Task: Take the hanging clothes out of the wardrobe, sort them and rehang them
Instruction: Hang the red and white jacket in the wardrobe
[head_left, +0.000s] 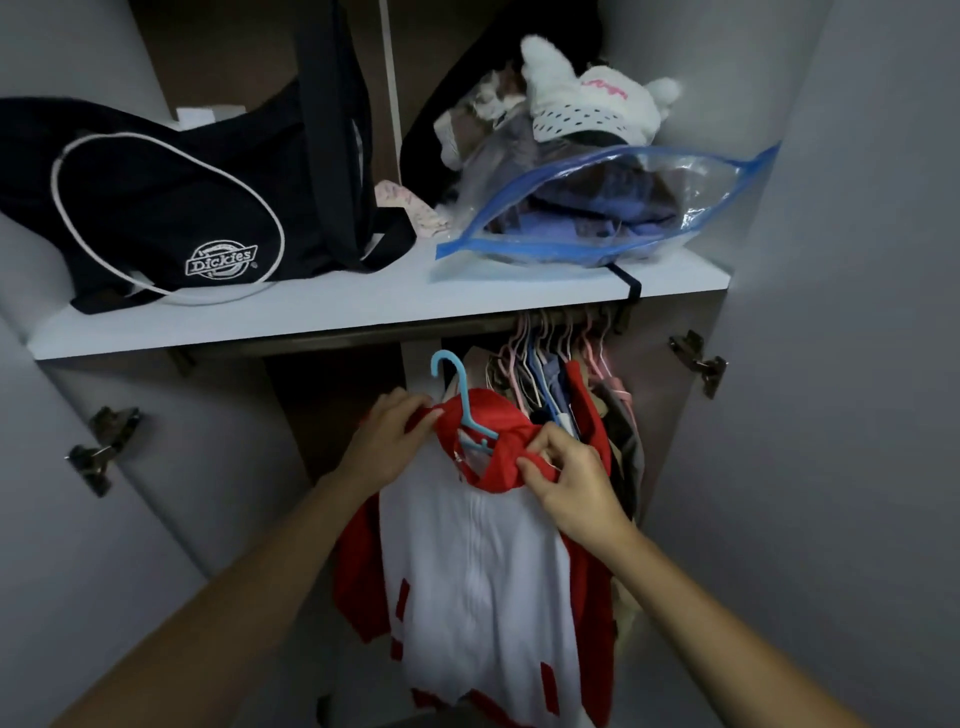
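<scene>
A red and white hooded jacket (483, 571) hangs on a light blue hanger (457, 387) in front of the open wardrobe. The hanger's hook is free of the rail. My left hand (389, 441) grips the jacket's left shoulder at the red hood. My right hand (566, 478) pinches the red hood fabric on the right side. Behind the jacket, several garments on pink, white and blue hangers (561, 358) crowd the right end of the rail (363, 338) under the shelf.
A white shelf (363, 301) above the rail carries a black Dickies bag (171, 208), a clear blue-edged storage bag (597, 208) of clothes and a white plush hat (592, 104). Open wardrobe doors with metal hinges (98, 452) flank both sides.
</scene>
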